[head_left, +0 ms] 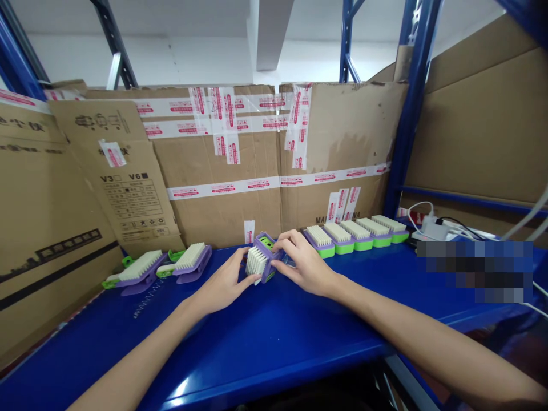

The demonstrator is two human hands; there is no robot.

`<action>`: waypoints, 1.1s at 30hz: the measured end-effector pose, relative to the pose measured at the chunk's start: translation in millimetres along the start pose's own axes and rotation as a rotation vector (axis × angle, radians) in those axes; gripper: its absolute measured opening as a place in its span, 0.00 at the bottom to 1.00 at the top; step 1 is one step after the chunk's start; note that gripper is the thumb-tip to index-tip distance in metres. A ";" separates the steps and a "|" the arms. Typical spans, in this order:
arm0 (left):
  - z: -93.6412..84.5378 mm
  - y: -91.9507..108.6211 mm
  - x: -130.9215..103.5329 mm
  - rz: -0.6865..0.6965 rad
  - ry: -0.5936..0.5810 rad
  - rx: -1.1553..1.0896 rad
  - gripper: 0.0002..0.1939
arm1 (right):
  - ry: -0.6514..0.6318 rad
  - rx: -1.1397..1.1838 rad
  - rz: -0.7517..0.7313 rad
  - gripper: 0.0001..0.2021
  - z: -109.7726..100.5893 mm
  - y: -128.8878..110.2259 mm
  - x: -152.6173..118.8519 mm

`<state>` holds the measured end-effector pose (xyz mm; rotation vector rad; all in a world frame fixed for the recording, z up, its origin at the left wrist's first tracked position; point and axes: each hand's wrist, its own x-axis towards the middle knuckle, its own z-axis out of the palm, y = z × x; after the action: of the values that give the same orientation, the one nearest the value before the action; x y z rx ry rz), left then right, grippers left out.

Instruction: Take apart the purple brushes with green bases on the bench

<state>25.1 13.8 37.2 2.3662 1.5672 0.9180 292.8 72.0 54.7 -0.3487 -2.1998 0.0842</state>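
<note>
Near the middle of the blue shelf, a purple and green brush (258, 261) is tilted on its side, its cream bristles facing left. My left hand (225, 281) grips its bristle side between thumb and fingers. At its right side is my right hand (303, 264), thumb and fingers closed on the purple and green body. Two brushes with green handles, one at the far left (141, 267) and one beside it (191, 258), lie bristles up on purple bases. Small springs (148, 298) lie in front of them.
Several purple and green brushes (342, 234) stand in a row at the back right of the blue shelf (257, 348). Taped cardboard (222, 217) walls the back and left. A white power adapter (434, 228) with cables sits at the right, near a blue post (406, 125).
</note>
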 end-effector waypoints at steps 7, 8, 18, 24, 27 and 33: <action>1.0 -2.9 -0.1 0.014 -0.009 0.015 0.30 | -0.022 -0.002 0.017 0.07 0.1 0.8 0.4; 1.3 -3.7 -0.1 0.020 -0.010 0.014 0.30 | -0.026 -0.003 0.021 0.07 0.0 0.8 0.5; -0.8 1.3 -0.6 0.022 -0.029 0.017 0.29 | -0.053 -0.044 0.023 0.16 1.5 5.2 -1.3; -2.0 7.8 -0.5 0.064 -0.019 0.015 0.27 | -0.064 -0.032 0.006 0.22 2.9 3.4 -2.0; -1.9 7.3 -0.9 0.059 -0.035 0.028 0.27 | -0.061 -0.026 0.013 0.20 3.0 3.3 -1.5; 0.3 1.9 -1.7 0.071 -0.019 0.035 0.25 | -0.030 -0.024 0.009 0.15 1.7 4.7 -0.6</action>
<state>26.2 11.5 37.1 2.4611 1.5140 0.8865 292.9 76.4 52.3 -0.3729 -2.2310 0.0684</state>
